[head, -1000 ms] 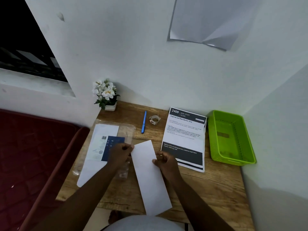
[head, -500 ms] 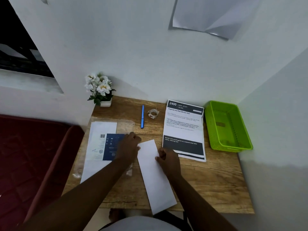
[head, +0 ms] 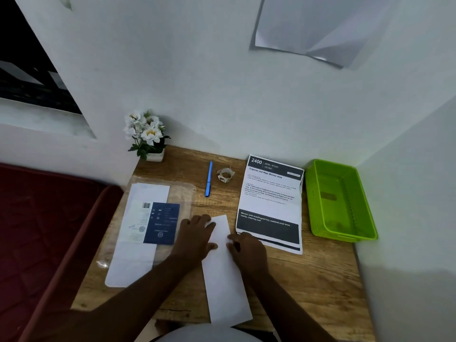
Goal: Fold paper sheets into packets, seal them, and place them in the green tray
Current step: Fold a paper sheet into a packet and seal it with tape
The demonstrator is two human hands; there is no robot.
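A long white folded paper sheet [head: 223, 275] lies lengthwise on the wooden desk [head: 308, 280], its near end over the front edge. My left hand [head: 195, 236] rests on the sheet's far left edge with fingers spread flat on it. My right hand [head: 248, 248] lies against the right edge of the sheet, fingers bent down onto the paper. The green tray [head: 365, 213] stands at the desk's right side against the wall, with nothing in it. A small roll of tape [head: 225, 174] sits at the back of the desk.
A blue pen [head: 208, 178] lies beside the tape. Printed sheets [head: 270, 201] lie between my hands and the tray. A clear plastic sleeve with white paper and a blue card [head: 161, 223] is at the left. A flower pot [head: 148, 137] stands at the back left corner.
My left hand slid from beside the sheet onto its far left edge and flattened there. My right hand stayed at the right edge. The view shifted a little.
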